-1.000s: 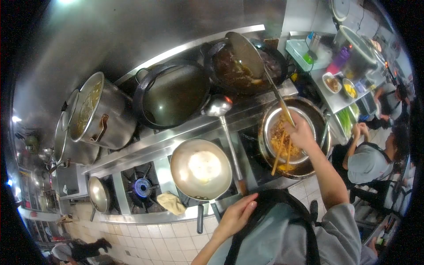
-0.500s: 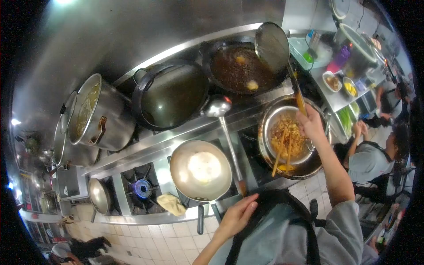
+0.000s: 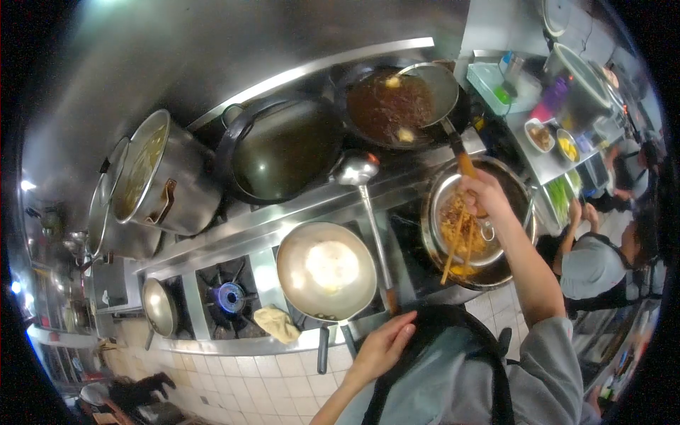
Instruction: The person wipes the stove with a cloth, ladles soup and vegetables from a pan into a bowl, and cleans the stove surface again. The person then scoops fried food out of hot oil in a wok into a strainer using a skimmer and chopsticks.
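Note:
My right hand [image 3: 484, 194] grips the wooden handle of a mesh skimmer [image 3: 437, 91], whose round head is tilted at the right side of a dark wok [image 3: 368, 117]. Brown, bubbling oil and two pale yellow pieces [image 3: 405, 135] show in the wok. Under my right wrist sits a metal bowl [image 3: 437, 195] of browned fried bits [image 3: 453, 218], with wooden chopsticks [image 3: 450, 256] lying across it. At my apron, my left hand [image 3: 382, 347] has its fingers stretched out and holds nothing visible. Close to its fingertips is the handle end of a long ladle [image 3: 375, 237].
A second dark wok [image 3: 283, 159] of liquid stands left of the first. Nearer are a light frying pan [image 3: 326, 273], a cloth [image 3: 276, 324] and a lit burner [image 3: 230, 297]. Large pots [image 3: 184, 191] stand left. A co-worker [image 3: 595, 262] is at the right counter [image 3: 542, 159].
The skimmer head has swung left and lower over the wok, from upright at its right edge. My right hand has shifted slightly left and down; the left hand has hardly moved.

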A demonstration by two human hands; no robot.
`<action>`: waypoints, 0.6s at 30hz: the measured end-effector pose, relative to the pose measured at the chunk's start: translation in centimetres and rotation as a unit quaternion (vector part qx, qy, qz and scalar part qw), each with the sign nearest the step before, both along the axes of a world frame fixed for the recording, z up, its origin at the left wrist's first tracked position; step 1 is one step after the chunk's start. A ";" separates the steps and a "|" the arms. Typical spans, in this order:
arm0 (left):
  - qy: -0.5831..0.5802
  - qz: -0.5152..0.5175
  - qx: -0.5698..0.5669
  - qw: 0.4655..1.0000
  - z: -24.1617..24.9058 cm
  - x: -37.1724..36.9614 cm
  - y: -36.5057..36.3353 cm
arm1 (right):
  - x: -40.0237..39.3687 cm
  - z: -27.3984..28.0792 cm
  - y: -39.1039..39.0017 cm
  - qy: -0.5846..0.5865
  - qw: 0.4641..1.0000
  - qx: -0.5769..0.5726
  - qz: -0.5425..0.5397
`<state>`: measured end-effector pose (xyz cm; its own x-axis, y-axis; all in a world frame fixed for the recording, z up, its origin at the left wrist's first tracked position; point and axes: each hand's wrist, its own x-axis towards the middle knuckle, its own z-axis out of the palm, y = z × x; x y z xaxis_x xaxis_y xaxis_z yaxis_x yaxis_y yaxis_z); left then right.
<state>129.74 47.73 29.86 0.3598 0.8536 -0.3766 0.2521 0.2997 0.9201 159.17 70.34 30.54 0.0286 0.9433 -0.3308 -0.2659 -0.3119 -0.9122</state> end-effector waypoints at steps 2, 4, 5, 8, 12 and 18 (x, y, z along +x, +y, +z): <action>-0.004 0.008 0.001 1.000 0.1 -0.2 -0.1 | -0.8 0.2 0.1 -0.002 1.000 -0.004 0.006; -0.005 0.010 0.007 1.000 0.0 -0.3 -0.2 | -1.1 0.2 0.0 -0.005 1.000 -0.009 0.009; -0.005 0.011 0.008 1.000 -0.1 -0.3 -0.2 | -1.1 0.2 0.0 -0.016 1.000 -0.007 0.017; 0.003 0.011 0.022 1.000 -0.1 -0.2 -0.2 | -0.9 0.3 -0.3 -0.037 0.999 -0.001 0.030; 0.000 0.010 0.029 1.000 0.0 -0.1 -0.3 | -0.8 2.0 -1.6 -0.088 0.995 -0.002 0.045; 0.004 -0.004 0.030 1.000 0.0 0.2 -0.4 | 0.0 3.4 -4.1 -0.214 0.974 0.045 0.052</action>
